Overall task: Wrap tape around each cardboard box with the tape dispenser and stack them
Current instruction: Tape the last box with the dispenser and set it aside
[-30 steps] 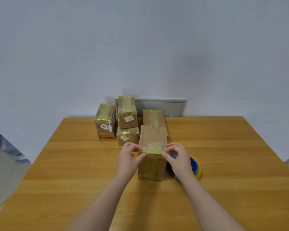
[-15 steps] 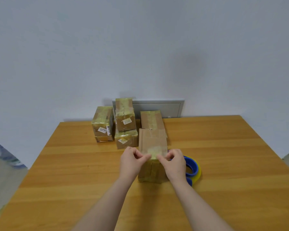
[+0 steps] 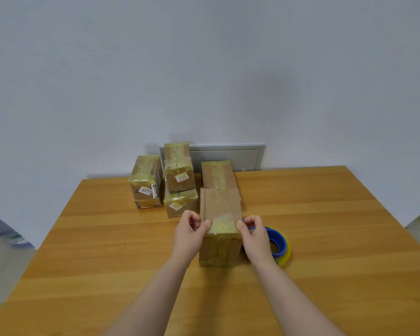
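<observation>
Centre of table: cardboard box, long axis running away from viewer toward wall, short end facing camera. Yellowish tape strip crosses near top edge. left hand pinches near-left top corner, thumb on strip; right hand pinches near-right corner likewise. tape dispenser, blue and yellow, lies just right of box, partly behind right hand. taped boxes stand behind, two stacked.

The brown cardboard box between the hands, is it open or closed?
Closed. The brown cardboard box shows a flat top, and yellowish tape runs over its near edge, pinched by the left hand and right hand.
</observation>
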